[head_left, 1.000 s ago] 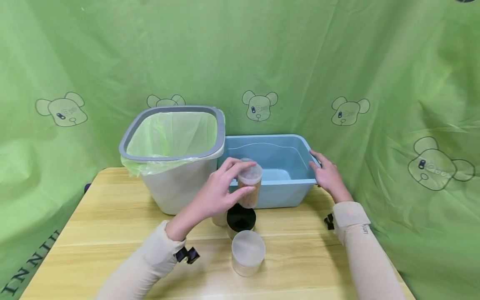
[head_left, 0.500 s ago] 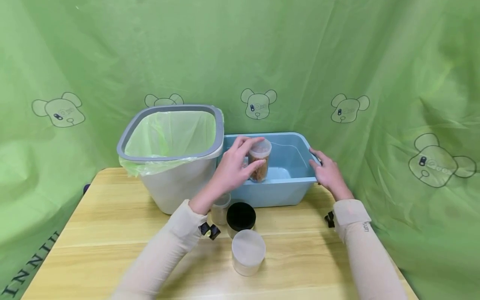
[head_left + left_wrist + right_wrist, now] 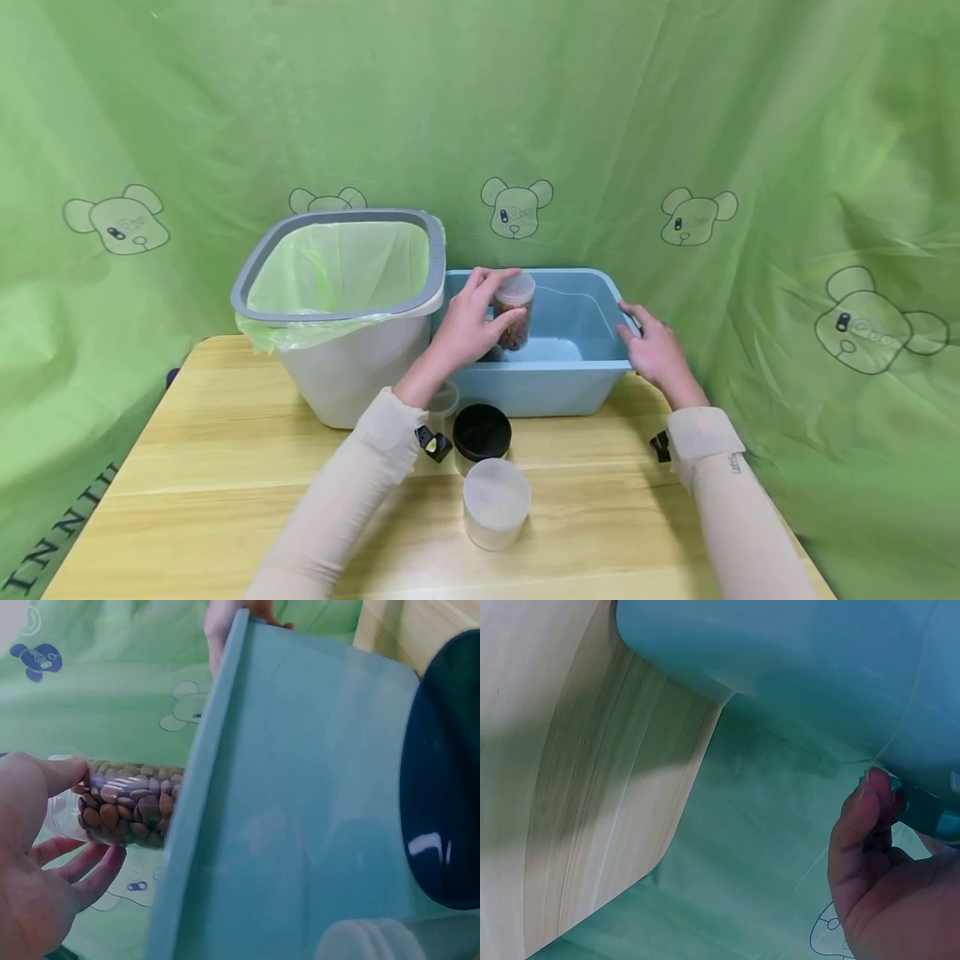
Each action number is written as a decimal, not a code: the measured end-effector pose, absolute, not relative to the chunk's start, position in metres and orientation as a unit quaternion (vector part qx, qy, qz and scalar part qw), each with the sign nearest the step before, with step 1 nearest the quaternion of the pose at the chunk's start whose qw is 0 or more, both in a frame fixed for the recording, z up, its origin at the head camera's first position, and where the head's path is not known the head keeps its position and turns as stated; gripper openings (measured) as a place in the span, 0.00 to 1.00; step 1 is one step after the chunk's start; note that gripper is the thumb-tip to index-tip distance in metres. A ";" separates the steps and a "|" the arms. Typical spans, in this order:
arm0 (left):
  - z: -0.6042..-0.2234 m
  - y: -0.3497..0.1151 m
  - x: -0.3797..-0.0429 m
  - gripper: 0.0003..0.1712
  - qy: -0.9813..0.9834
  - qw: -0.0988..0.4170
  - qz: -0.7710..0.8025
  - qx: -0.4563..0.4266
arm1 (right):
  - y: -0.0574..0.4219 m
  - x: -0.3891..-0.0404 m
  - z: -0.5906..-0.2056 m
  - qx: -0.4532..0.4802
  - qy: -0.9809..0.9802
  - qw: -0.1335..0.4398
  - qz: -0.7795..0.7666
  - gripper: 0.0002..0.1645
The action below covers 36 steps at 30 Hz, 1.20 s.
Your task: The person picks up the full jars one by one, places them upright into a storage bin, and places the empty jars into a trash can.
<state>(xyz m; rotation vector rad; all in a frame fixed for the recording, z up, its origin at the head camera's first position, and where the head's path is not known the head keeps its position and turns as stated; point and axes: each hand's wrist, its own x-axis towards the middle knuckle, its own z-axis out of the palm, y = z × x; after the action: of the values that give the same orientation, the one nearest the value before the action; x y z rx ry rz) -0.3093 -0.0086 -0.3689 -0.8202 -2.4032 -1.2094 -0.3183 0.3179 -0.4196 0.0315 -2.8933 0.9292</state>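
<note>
My left hand (image 3: 467, 325) holds a clear jar (image 3: 516, 315) by its upper part, thumb on one side and fingers on the other. Brown almond-like nuts fill much of the jar in the left wrist view, and its lid is translucent. The jar is upright over the inside of a light blue basin (image 3: 536, 390), beyond the front rim; the rim hides its lower end in the left wrist view. At the basin's right end, my right hand (image 3: 657, 352) grips the rim, fingers curled over it. A dark object (image 3: 492, 354) shows inside the basin below my left hand.
Left of the basin stands a white bin (image 3: 352, 367) with a grey rim and a green liner. On the table in front are a black-lidded jar (image 3: 482, 433), a frosted-lid jar (image 3: 497, 500) and a small clear jar (image 3: 444, 398), partly behind my left wrist.
My left hand has carried the jar of nuts from in front of the basin over its front rim, then slightly left. The right hand has kept its grip on the basin.
</note>
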 end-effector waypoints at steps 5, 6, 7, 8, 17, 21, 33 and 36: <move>-0.380 -0.007 -0.315 0.33 -0.849 0.146 -0.420 -0.285 | 0.318 -0.317 -0.421 0.011 -0.951 0.056 0.303 0.35; -0.382 -0.006 -0.316 0.33 -0.851 0.142 -0.418 -0.285 | 0.318 -0.317 -0.421 0.010 -0.951 0.056 0.303 0.36; -0.384 -0.006 -0.316 0.33 -0.853 0.137 -0.415 -0.286 | 0.318 -0.316 -0.422 0.010 -0.951 0.055 0.304 0.36; -0.387 -0.005 -0.317 0.32 -0.854 0.131 -0.414 -0.287 | 0.317 -0.316 -0.422 0.009 -0.950 0.053 0.307 0.36; -0.401 0.000 -0.322 0.33 -0.866 0.097 -0.389 -0.299 | 0.317 -0.315 -0.421 0.004 -0.951 0.056 0.303 0.35; -0.403 0.002 -0.324 0.34 -0.871 0.077 -0.381 -0.302 | 0.317 -0.315 -0.421 0.001 -0.952 0.051 0.303 0.36; -0.405 0.003 -0.328 0.38 -0.901 0.004 -0.307 -0.306 | 0.317 -0.317 -0.422 0.003 -0.952 0.053 0.301 0.35; -0.406 0.004 -0.330 0.36 -0.904 -0.002 -0.292 -0.311 | 0.318 -0.316 -0.422 0.003 -0.952 0.051 0.300 0.36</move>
<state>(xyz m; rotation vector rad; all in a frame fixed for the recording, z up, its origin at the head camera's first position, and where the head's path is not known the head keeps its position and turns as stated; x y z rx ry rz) -0.3300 0.0040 -0.4059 -0.9796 -2.8454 -0.9184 -0.3163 0.3177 -0.4225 0.0091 -2.8992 0.9147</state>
